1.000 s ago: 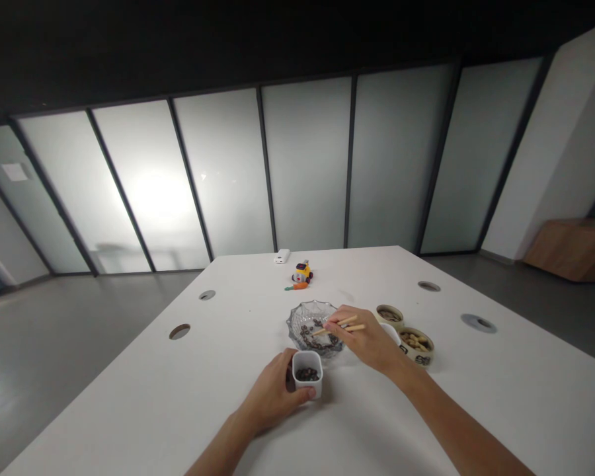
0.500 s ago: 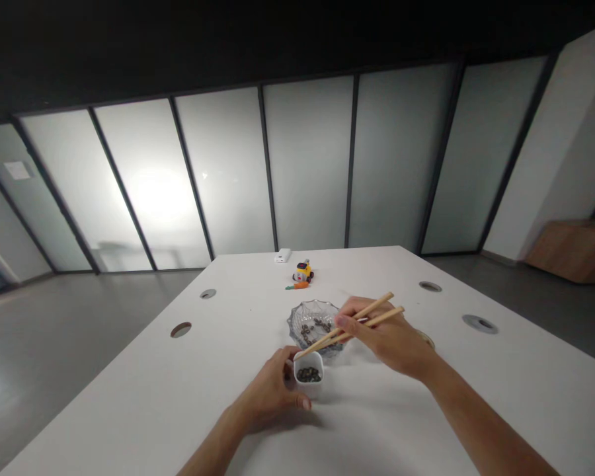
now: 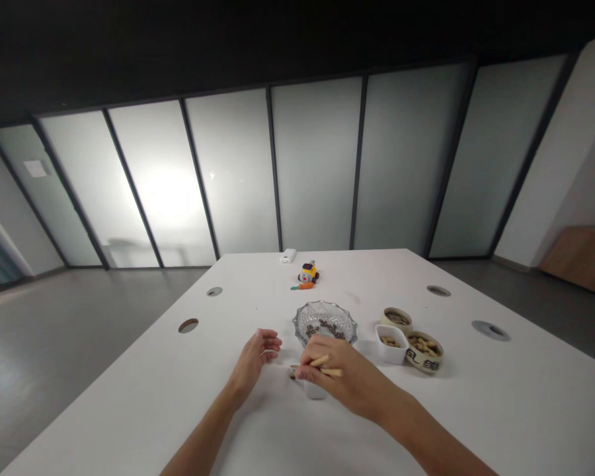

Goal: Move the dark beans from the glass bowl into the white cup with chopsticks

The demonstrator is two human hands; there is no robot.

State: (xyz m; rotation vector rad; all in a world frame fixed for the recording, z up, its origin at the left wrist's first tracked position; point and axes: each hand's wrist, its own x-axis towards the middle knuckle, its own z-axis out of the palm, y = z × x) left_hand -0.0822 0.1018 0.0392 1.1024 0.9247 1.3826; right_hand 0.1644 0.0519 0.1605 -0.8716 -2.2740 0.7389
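Note:
My right hand [image 3: 342, 380] is closed around a pair of wooden chopsticks [image 3: 322, 367], whose tips point left and low near the table. It covers most of a small white cup [image 3: 315, 391], of which only the lower edge shows. My left hand [image 3: 255, 360] hovers just left of the cup with fingers loosely curled and apart, holding nothing. A clear glass bowl [image 3: 326, 322] with dark small pieces stands just beyond both hands.
Right of the glass bowl are a small white square cup [image 3: 391, 343] and two round patterned bowls [image 3: 425, 350] with nuts. A yellow toy car [image 3: 308, 272], a toy carrot and a white box lie farther back. The white table [image 3: 476, 396] has round cable holes.
My left hand has let go of the white cup and moved left. My right hand has dropped from over the glass bowl down onto the cup, chopsticks now low and level.

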